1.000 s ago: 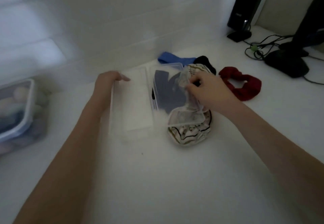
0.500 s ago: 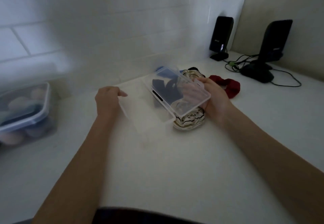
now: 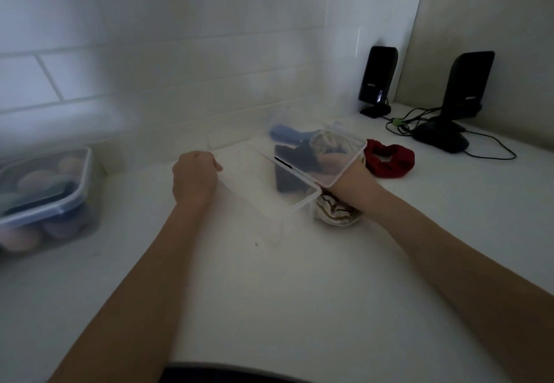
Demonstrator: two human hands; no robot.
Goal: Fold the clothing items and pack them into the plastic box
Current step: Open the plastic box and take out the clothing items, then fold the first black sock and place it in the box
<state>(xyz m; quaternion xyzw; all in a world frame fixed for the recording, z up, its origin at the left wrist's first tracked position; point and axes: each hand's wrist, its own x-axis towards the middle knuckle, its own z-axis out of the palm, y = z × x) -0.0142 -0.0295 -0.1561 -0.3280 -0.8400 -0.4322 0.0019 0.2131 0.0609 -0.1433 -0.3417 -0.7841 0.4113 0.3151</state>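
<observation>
A clear plastic box point(image 3: 302, 200) stands in the middle of the white counter with its hinged lid point(image 3: 344, 149) tilted up on the right. My left hand point(image 3: 195, 176) grips the box's left edge. My right hand point(image 3: 350, 179) holds the lid's outer edge and shows partly through the plastic. A dark folded cloth point(image 3: 287, 173) shows through the box near the hinge. A striped cream cloth point(image 3: 332, 213) lies bunched under the lid and my right wrist. A red scrunchie-like cloth point(image 3: 389, 158) lies to the right, and a blue cloth point(image 3: 284, 132) lies behind the box.
A lidded storage container point(image 3: 45, 200) with rounded items stands at the left by the tiled wall. Two black speakers point(image 3: 377, 80) point(image 3: 467, 83) and their cables point(image 3: 401, 122) occupy the back right corner.
My right hand moved from on top of the lid to its outer edge and tilted it upward. My left hand stayed on the box's left edge. The view lifted.
</observation>
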